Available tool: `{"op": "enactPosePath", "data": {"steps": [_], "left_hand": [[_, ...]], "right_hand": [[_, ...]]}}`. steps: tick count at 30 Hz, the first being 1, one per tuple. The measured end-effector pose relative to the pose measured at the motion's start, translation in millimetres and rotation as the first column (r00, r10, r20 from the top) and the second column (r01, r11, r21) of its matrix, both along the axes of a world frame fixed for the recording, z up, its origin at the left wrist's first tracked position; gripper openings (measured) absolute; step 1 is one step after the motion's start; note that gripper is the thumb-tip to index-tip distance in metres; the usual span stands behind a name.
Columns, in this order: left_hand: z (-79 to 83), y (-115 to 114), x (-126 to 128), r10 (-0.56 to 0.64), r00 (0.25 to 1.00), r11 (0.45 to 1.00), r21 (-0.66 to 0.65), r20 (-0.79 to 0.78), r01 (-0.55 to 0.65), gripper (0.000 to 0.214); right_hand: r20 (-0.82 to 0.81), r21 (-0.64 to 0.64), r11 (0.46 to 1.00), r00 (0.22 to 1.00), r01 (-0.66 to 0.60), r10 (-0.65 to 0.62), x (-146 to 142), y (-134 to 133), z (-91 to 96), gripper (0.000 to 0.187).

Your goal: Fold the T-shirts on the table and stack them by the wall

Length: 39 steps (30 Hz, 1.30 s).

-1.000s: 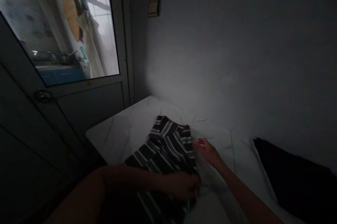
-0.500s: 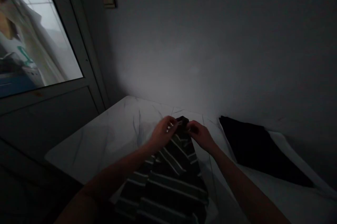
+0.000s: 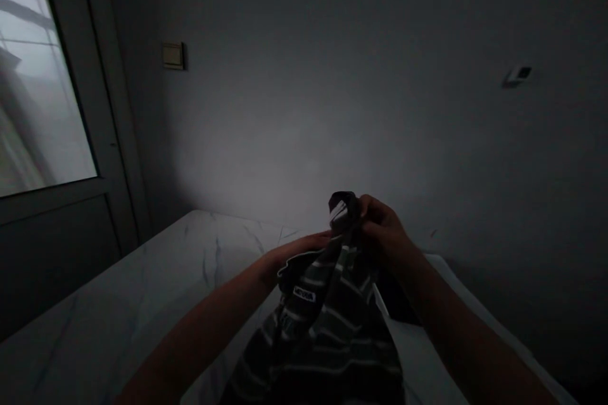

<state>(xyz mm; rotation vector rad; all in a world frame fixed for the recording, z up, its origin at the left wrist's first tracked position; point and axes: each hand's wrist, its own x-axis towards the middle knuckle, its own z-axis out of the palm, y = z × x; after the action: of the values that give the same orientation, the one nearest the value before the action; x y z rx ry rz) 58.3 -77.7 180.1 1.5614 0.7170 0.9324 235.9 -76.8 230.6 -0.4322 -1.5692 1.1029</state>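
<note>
A dark striped shirt (image 3: 342, 329) with thin pale stripes hangs bunched in front of me, its lower part running off the bottom of the view. Its collar (image 3: 342, 197) is lifted at the top, and a white label (image 3: 339, 212) shows inside it. A small lettered tag (image 3: 304, 294) is on the cloth lower left. My right hand (image 3: 382, 224) is closed on the collar's right side, thumb and fingers pinching the fabric. My left hand (image 3: 297, 248) holds the shirt from the left just below the collar; its fingertips are hidden behind cloth.
A white marbled tabletop (image 3: 175, 278) lies under the shirt and meets the grey wall (image 3: 294, 107). A black flat item (image 3: 401, 303) lies behind my right forearm. On the left stands a door (image 3: 52, 215) with a glass pane. A light switch (image 3: 173, 56) is on the wall.
The shirt's collar has been raised and turned, so the white label and lettered tag now show. Both hands moved with it. My view has tilted up and shifted right.
</note>
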Motion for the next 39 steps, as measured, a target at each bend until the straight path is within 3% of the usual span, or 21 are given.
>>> {"op": "enactPosePath", "data": {"steps": [2,4,7,10,12,14,16,19,21,23,25,27,29,31,33,34,36,39], "left_hand": [[5.6,-3.0,9.8,-0.154,0.979,0.981,-0.102,0.135,0.168,0.028],[8.9,-0.8,11.4,-0.200,0.954,0.962,-0.138,0.223,0.234,0.049],[9.1,8.5,-9.6,-0.066,0.968,0.997,-0.025,0.244,0.074,0.057],[6.7,20.4,-60.8,0.134,0.952,0.983,0.087,0.275,-0.163,0.032],[6.1,27.1,-101.1,0.195,0.953,0.963,0.138,0.234,-0.231,0.021],[7.2,31.2,-132.5,0.190,0.971,0.964,0.160,0.142,-0.212,0.031],[9.4,31.6,-144.3,0.191,0.977,0.963,0.173,0.096,-0.205,0.039],[7.2,27.1,-119.5,0.190,0.974,0.949,0.233,0.121,-0.214,0.039],[-3.5,23.8,-84.0,0.124,0.988,0.964,0.226,0.093,-0.142,0.066],[-22.1,22.1,-47.8,0.008,0.999,0.994,0.111,0.035,-0.012,0.086],[-43.2,23.1,-22.7,-0.089,0.996,0.995,-0.040,-0.017,0.088,0.078],[-57.6,28.2,-14.8,-0.113,0.992,0.987,-0.121,-0.053,0.106,0.059],[-56.9,39.9,-22.5,-0.063,0.997,0.993,-0.107,-0.053,0.057,0.050],[-36.2,58.5,-38.9,0.051,0.998,0.997,-0.064,-0.036,-0.053,0.043],[3.5,80.4,-55.7,0.256,0.966,0.967,0.027,-0.045,-0.255,0.030],[28.4,90.7,-62.4,0.385,0.922,0.919,0.111,-0.048,-0.378,0.023],[82.2,106.5,-70.9,0.601,0.799,0.744,0.365,0.001,-0.560,0.014],[152.5,115.7,-74.7,0.763,0.619,0.316,0.729,0.185,-0.607,0.011]], "right_hand": [[-0.003,-0.046,0.999,1.000,0.019,-0.019,7.0,-1.7,9.5,0.026],[0.002,-0.054,0.995,0.997,0.080,-0.080,18.2,-1.8,19.5,0.026],[0.035,0.013,0.966,0.965,0.258,-0.259,41.0,0.2,35.2,0.020],[0.008,0.122,0.879,0.886,0.460,-0.464,62.2,1.2,47.9,0.015],[-0.044,0.150,0.831,0.843,0.536,-0.536,68.7,-0.2,52.6,0.015],[-0.064,0.130,0.844,0.854,0.520,-0.516,66.8,-2.2,54.2,0.014],[-0.051,0.076,0.903,0.906,0.423,-0.420,57.6,-3.1,53.4,0.009],[-0.018,-0.035,0.967,0.967,0.253,-0.254,37.4,-2.6,50.4,0.005],[0.042,-0.090,0.978,0.981,0.190,-0.187,24.5,-3.3,49.2,0.007],[0.111,-0.105,0.978,0.979,0.181,-0.169,15.7,-5.4,49.8,0.013],[0.178,-0.089,0.975,0.966,0.203,-0.185,13.8,-6.3,52.1,0.021],[0.246,-0.025,0.968,0.940,0.249,-0.235,20.4,-1.0,55.6,0.028],[0.314,0.123,0.940,0.886,0.319,-0.342,35.3,14.0,60.4,0.033],[0.373,0.304,0.866,0.787,0.397,-0.491,56.2,37.7,67.6,0.038],[0.430,0.445,0.773,0.650,0.452,-0.627,77.9,64.9,78.2,0.037],[0.456,0.495,0.733,0.579,0.467,-0.676,87.1,77.7,84.7,0.033],[0.455,0.581,0.646,0.461,0.495,-0.762,99.8,98.4,98.9,0.020],[0.272,0.656,0.467,0.391,0.594,-0.879,103.2,114.9,116.5,0.016]]}}
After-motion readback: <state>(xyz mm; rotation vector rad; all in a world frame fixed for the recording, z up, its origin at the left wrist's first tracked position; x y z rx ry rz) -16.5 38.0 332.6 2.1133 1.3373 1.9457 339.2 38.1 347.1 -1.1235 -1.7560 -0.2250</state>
